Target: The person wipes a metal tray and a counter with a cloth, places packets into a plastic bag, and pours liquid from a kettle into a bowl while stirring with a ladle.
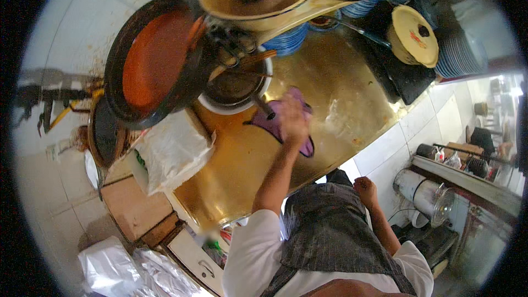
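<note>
Purple cloth, one: on the brassy desk, beside a white-rimmed pot. Left hand: laid over it; whether its fingers grip, I cannot tell. Right hand: fingers clenched, near the dark apron.

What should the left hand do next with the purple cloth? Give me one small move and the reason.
Probably slide the purple cloth rightward, toward the small dark speck: the left hand already rests on the cloth, and the speck lies past it on the same metal counter, with no dish standing between them.
</note>
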{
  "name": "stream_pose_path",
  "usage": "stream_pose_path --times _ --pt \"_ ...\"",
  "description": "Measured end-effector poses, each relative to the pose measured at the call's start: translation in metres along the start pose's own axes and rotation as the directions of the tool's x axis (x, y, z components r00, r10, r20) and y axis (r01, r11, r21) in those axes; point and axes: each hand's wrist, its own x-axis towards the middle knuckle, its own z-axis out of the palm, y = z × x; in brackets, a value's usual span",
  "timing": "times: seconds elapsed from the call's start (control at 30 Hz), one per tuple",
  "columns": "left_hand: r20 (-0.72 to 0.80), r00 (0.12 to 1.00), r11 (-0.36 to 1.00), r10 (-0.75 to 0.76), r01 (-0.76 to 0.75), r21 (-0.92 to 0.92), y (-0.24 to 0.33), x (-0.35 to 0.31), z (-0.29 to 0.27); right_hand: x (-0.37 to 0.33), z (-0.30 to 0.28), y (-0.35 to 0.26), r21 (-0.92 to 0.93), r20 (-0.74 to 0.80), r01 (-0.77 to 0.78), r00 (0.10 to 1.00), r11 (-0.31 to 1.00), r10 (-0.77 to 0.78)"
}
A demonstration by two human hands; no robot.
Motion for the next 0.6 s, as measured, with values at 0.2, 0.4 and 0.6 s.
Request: stream_pose_path --times 0.2,0.4,0.6 --pt "0.209 0.936 0.958 0.282 -0.264 -0.11 0.082 0.022 0.039 0.003 -0.015 0.071 0.028 0.0 -0.124 0.992 0.992 0.124" --pt "0.098 0.97 0.972 0.222 -0.228 0.054 0.134 0.149 0.096 0.031 -0.071 0.079 0.161 0.051 -0.11 0.993 0.981 0.103" --pt "0.498 0.808 0.943 0.316 -0.324 -0.072 0.187 0.135 0.083 0.047 -0.124 0.153 0.479 0.065 -0.379 0.915 0.792 0.398"
